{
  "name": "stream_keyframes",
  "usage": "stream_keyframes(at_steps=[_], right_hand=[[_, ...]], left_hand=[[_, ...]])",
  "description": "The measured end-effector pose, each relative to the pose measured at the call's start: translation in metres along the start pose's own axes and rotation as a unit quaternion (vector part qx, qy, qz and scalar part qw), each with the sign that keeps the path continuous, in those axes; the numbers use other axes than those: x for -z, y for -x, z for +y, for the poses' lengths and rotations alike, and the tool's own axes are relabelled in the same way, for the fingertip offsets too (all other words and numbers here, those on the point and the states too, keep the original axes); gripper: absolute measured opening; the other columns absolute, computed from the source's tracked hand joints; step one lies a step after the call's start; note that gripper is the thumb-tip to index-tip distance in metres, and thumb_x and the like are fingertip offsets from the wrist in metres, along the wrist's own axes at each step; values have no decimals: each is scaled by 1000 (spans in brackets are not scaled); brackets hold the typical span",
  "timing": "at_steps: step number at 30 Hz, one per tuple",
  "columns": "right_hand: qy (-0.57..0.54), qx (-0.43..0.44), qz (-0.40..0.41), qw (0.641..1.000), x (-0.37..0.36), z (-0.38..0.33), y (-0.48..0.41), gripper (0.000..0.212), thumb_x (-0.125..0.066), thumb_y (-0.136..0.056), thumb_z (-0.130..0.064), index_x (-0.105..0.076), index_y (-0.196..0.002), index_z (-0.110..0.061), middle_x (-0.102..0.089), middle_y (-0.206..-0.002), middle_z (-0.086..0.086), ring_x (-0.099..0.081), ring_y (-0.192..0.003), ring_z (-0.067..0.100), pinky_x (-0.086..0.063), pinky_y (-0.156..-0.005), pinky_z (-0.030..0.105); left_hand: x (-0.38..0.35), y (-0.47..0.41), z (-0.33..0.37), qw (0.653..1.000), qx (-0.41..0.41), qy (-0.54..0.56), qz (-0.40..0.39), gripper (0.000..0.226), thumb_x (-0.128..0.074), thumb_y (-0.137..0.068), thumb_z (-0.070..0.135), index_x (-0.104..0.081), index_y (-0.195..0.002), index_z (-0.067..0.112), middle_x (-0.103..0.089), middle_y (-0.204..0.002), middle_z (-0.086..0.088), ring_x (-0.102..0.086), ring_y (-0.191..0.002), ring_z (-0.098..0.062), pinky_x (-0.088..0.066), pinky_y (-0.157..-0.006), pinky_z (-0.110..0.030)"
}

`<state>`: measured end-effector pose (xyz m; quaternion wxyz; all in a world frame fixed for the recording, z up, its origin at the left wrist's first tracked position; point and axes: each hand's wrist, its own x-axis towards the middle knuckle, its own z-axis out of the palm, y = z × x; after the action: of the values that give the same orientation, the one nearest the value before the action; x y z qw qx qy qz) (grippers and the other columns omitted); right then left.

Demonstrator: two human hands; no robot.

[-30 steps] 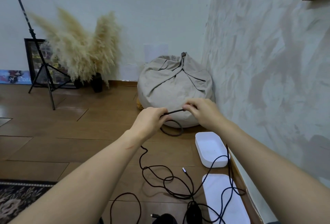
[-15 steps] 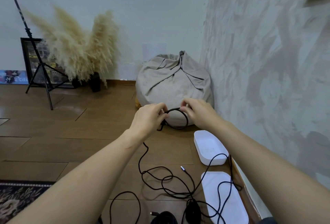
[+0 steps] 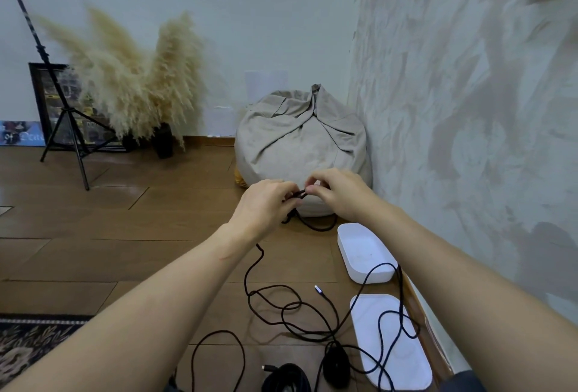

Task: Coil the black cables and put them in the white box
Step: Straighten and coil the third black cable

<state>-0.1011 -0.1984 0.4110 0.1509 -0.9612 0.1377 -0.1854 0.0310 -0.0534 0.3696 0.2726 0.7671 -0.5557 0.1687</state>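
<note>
Cable [image 3: 299, 194] pinched between left grip [image 3: 266, 202] and right grip [image 3: 336, 193], both curled round it; loop hangs below.

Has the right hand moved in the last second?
Yes. The right hand slid left across the beanbag's front, meeting the left hand on the black cable.

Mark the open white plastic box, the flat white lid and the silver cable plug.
open white plastic box [image 3: 359, 249]: head view, bare inside floor.
flat white lid [image 3: 413, 366]: head view, bare top near its right edge.
silver cable plug [image 3: 318, 289]: head view, metal tip.
</note>
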Motion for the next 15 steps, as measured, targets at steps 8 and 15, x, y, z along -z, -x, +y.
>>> stream_keyframes(at_steps=[8, 15], right_hand=[[11, -9, 43, 999, 0, 5, 5, 15, -50, -103, -33, -63, -104, -24, -67, -95, -4, -55, -86, 19, -34, -69, 34], [5, -15, 41, 999, -1, 5, 5, 15, -48, -104, -31, -61, -103, -23, -58, -84, -10, -50, -79, 16, -31, -65, 34]], left_hand=[[-7, 1, -7, 1000, 13, -1, -10, 22, -65, -96, 45, -69, -99, 24, -58, -90, 7, -54, -87, -19, -38, -67, -31], [-5, 3, -8, 1000, 21, 0, -20, 29, -67, -93, 47, -69, -110, 23, -60, -105, 3, -57, -92, -20, -50, -74, -37]])
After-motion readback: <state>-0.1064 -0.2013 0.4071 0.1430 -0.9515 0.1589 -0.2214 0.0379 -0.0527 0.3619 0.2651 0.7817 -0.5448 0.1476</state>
